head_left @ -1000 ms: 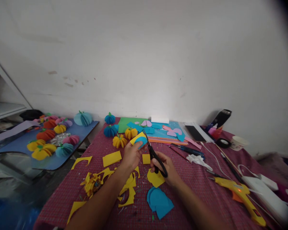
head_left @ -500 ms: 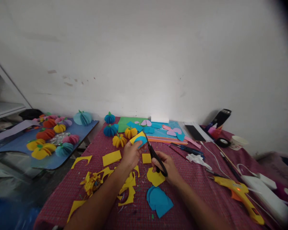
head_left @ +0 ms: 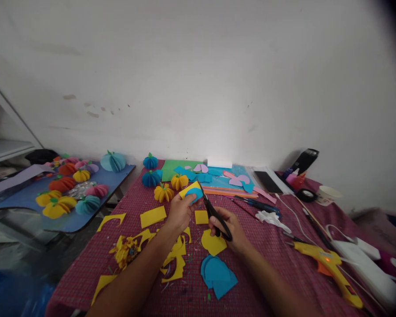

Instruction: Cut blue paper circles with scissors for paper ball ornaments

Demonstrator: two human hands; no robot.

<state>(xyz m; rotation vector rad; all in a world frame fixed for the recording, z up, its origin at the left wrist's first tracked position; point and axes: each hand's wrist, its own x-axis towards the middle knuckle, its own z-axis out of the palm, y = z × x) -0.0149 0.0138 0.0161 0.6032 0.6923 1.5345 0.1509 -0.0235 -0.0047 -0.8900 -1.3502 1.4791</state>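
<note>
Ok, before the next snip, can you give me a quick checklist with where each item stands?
- Scissors gripped by their handles in the right hand: ok.
- Yellow paper pinched in the left hand: ok.
- Blue piece lying against the yellow paper: ok.
- Blades beside the paper's right edge: ok; whether they bite into it: cannot tell.
- Table free of loose scraps: not ok, yellow offcuts lie around the left forearm.
- Glue gun apart from the right hand: ok.

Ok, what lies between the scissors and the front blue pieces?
In the head view, yellow pieces with rounded edges lie between the scissors and the front blue pieces.
</note>
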